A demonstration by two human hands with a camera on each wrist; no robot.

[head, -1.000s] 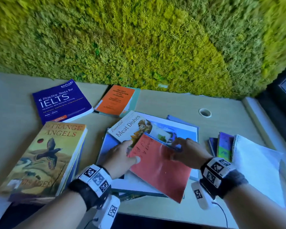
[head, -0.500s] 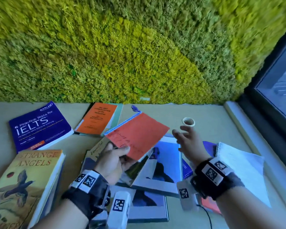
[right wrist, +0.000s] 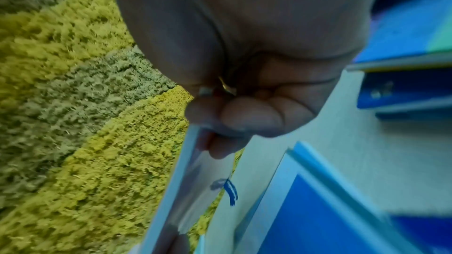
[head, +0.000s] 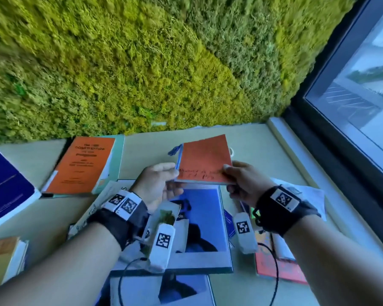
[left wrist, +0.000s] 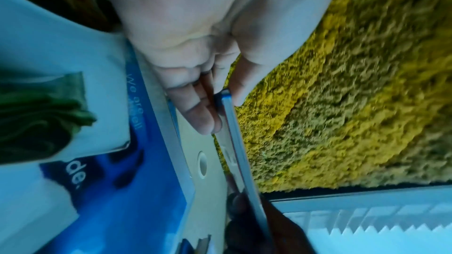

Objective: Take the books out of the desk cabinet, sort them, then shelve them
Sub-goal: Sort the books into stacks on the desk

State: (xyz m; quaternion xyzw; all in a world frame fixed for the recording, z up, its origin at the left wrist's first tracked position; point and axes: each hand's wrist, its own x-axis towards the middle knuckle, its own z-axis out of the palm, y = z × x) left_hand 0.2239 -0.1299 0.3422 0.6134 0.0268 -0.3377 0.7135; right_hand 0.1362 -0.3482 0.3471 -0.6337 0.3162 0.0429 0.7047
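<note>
We're mid-sort — our left hand point(head: 161, 184) and right hand point(head: 241, 182) each pinch the thin red notebook point(head: 205, 161), held above the desk point(head: 263, 151) at twelve o'clock. Next, probably, choosing its pile.

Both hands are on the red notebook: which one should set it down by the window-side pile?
Right, probably. The right hand pinches the red notebook on the side nearer the window-side pile; the left hand would cross over.
</note>
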